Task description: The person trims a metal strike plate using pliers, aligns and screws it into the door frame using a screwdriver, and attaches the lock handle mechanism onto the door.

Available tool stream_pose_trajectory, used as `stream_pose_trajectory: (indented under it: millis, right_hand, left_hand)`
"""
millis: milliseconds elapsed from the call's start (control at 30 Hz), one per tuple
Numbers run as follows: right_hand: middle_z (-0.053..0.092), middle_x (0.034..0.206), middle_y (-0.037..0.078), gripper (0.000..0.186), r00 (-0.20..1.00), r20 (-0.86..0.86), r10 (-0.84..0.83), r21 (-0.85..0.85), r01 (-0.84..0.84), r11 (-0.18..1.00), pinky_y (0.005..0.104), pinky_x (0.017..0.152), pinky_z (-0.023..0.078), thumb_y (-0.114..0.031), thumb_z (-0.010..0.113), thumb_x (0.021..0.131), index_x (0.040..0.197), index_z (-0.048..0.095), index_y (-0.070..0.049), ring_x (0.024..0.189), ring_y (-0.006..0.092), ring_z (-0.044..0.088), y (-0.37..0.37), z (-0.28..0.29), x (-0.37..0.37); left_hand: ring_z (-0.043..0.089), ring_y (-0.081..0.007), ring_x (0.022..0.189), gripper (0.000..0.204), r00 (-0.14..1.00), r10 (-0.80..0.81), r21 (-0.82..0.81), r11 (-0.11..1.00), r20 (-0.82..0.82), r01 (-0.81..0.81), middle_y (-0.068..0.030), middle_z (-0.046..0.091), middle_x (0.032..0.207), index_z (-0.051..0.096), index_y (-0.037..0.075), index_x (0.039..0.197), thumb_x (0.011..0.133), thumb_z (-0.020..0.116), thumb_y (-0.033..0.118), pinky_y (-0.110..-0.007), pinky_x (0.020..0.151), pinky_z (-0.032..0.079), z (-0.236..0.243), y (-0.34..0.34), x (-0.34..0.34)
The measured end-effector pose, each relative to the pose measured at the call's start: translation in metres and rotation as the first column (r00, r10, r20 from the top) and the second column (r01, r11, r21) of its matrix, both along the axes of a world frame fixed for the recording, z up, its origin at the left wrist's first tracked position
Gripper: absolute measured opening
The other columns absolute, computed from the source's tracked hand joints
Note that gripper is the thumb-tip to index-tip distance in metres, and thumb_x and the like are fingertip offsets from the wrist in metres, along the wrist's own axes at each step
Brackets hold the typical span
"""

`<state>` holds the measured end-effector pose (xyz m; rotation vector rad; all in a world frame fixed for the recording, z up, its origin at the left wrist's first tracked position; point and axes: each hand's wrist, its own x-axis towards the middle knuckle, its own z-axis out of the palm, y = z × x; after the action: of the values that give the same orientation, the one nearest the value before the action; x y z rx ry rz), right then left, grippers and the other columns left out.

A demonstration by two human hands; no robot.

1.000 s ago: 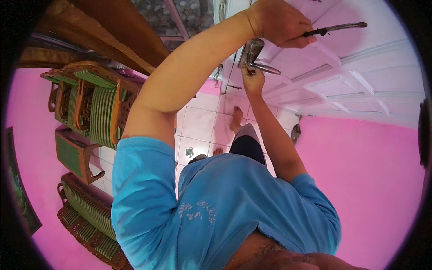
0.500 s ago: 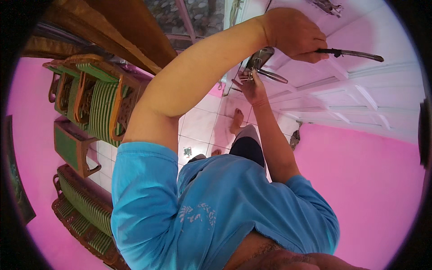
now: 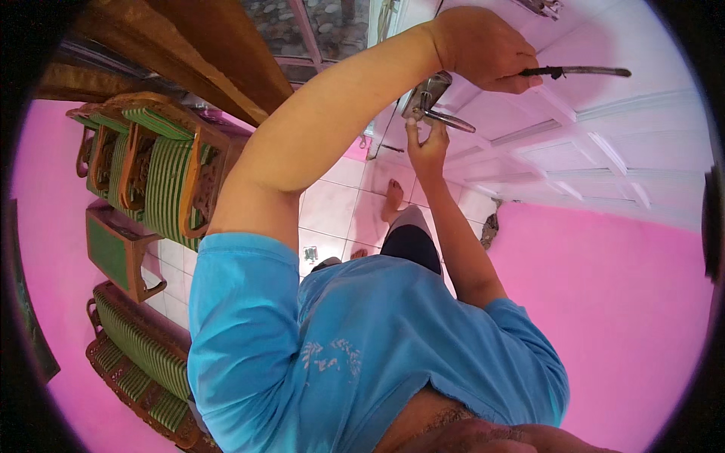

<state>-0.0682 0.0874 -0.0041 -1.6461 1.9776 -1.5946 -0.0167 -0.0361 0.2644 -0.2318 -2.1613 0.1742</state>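
At the upper right, my left hand (image 3: 487,53) is closed round one end of a thin, dark, slightly curved bar (image 3: 589,71). A small black piece shows on the bar near the fingers, and its free end points right across the white panelled door (image 3: 634,143). Below that fist, a metal door handle (image 3: 451,121) with a long plate sits at the door's edge. My right hand (image 3: 428,151) reaches up from below, its fingertips at the plate's lower end and close under the lever. What lies between these fingertips is too small to make out.
Brown curtains (image 3: 219,45) hang beside a window (image 3: 302,30) at the upper left. Carved wooden chairs (image 3: 170,177) with green striped cushions, a small green-topped table (image 3: 107,248) and a bench (image 3: 143,362) line the left. Pale tiles (image 3: 328,204) cover the floor; the walls are pink.
My right hand's fingers have gone from spread beside the plate to drawn in against its lower end. The left fist and its bar have shifted slightly left and up in the picture.
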Motion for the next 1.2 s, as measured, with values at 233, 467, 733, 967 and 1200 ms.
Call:
stream_pose_trajectory:
  millis: [233, 467, 733, 967, 1200]
  right_hand:
    - [0.062, 0.097, 0.016, 0.037, 0.879, -0.474, 0.054, -0.126, -0.128, 0.984, 0.0489, 0.096, 0.038, -0.028, 0.072, 0.081, 0.103, 0.059, -0.001, 0.097, 0.0357, 0.057, 0.048, 0.083, -0.005]
    - [0.067, 0.078, 0.015, 0.046, 0.737, -0.555, 0.386, 0.530, -0.043, 0.847, 0.0442, 0.069, 0.050, -0.050, 0.061, 0.086, 0.084, 0.066, -0.005, 0.075, 0.0319, 0.065, -0.007, 0.112, -0.024]
    - [0.060, 0.060, 0.020, 0.065, 0.928, -0.213, 0.306, 0.453, -0.184, 0.872, 0.0437, 0.057, 0.046, -0.062, 0.057, 0.085, 0.064, 0.063, -0.001, 0.060, 0.0364, 0.061, -0.024, 0.076, -0.046]
    - [0.062, 0.066, 0.021, 0.064, 0.922, -0.250, 0.295, 0.428, -0.168, 0.888, 0.0451, 0.063, 0.047, -0.061, 0.057, 0.085, 0.068, 0.064, 0.000, 0.067, 0.0382, 0.062, -0.024, 0.071, -0.029]
    - [0.064, 0.068, 0.021, 0.059, 0.923, -0.255, 0.286, 0.463, -0.143, 0.875, 0.0461, 0.065, 0.048, -0.058, 0.057, 0.085, 0.070, 0.067, -0.002, 0.070, 0.0388, 0.063, -0.017, 0.080, -0.031]
  left_hand:
    - [0.058, -0.0327, 0.056, 0.037, 0.974, 0.119, 0.304, 0.937, 0.191, -0.174, -0.0105, 0.053, 0.060, 0.052, 0.007, 0.064, 0.091, 0.060, 0.031, -0.041, 0.052, 0.047, 0.005, 0.030, 0.029]
    - [0.060, -0.0400, 0.072, 0.028, 0.798, 0.439, 0.487, 0.634, 0.412, -0.600, -0.0179, 0.064, 0.083, 0.063, 0.007, 0.090, 0.095, 0.046, 0.028, -0.052, 0.067, 0.045, -0.069, 0.131, 0.178]
    - [0.062, -0.0451, 0.075, 0.039, 0.352, 0.487, 0.586, -0.505, 0.800, -0.634, -0.0264, 0.063, 0.078, 0.063, -0.004, 0.086, 0.100, 0.041, 0.025, -0.052, 0.068, 0.049, -0.370, 0.387, 0.376]
    - [0.067, -0.0393, 0.088, 0.036, 0.092, -0.033, 0.040, -0.724, 0.995, -0.689, -0.0257, 0.068, 0.092, 0.058, -0.002, 0.105, 0.099, 0.034, 0.023, -0.052, 0.075, 0.052, -0.514, 0.703, 0.406]
    - [0.066, -0.0432, 0.085, 0.067, 0.317, 0.079, 0.189, -0.923, 0.945, -0.335, -0.0245, 0.068, 0.080, 0.066, -0.005, 0.081, 0.101, 0.025, 0.044, -0.051, 0.081, 0.050, -0.504, 0.696, 0.379]
